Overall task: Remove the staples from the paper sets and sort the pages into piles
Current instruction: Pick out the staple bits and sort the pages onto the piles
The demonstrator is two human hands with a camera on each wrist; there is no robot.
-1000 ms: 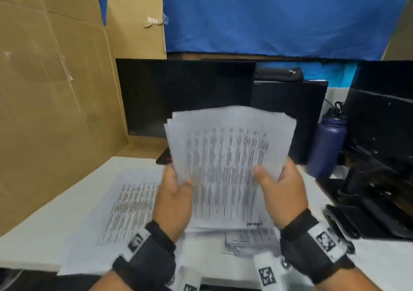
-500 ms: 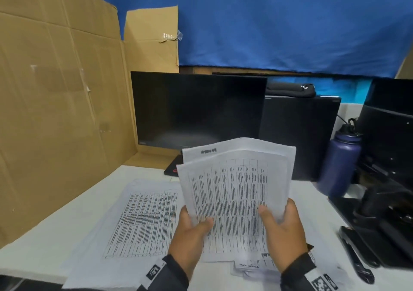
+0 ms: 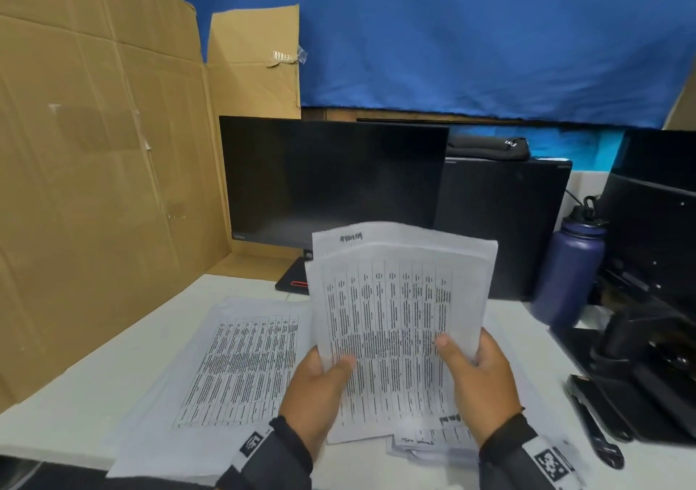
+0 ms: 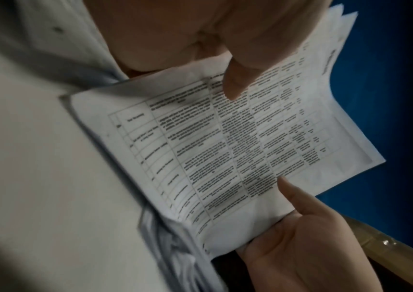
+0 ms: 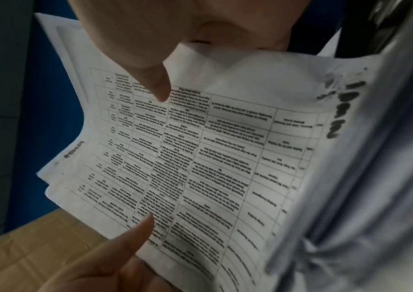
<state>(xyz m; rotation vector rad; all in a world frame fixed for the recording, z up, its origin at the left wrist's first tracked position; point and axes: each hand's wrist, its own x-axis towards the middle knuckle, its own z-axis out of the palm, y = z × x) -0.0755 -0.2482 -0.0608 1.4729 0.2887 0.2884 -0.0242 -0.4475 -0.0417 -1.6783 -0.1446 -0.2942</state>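
blue cloth (image 3: 489,37) hangs behind a white desk (image 3: 94,395), with brown cardboard (image 3: 94,169) walling its left edge and a dark monitor (image 3: 331,177) at the back. both hands hold a sheaf of printed pages (image 3: 399,324) upright above the desk's near edge: the left hand (image 3: 316,395) grips its lower left side, thumb across the front sheet, and the right hand (image 3: 482,384) grips the lower right side the same way; the fingers behind the paper are hidden. the sheets are fanned unevenly at the top, and whether a staple binds them cannot be told. the table text is too blurred to read. a flat pile of pages (image 3: 241,369) lies on the desk towards its left, its near edge cut off by the left wrist strap. more sheets (image 3: 425,444) lie under the held sheaf near the front edge, mostly covered. a purple bottle (image 3: 568,275) stands at the right, beside dark equipment (image 3: 651,357) partly out of frame.
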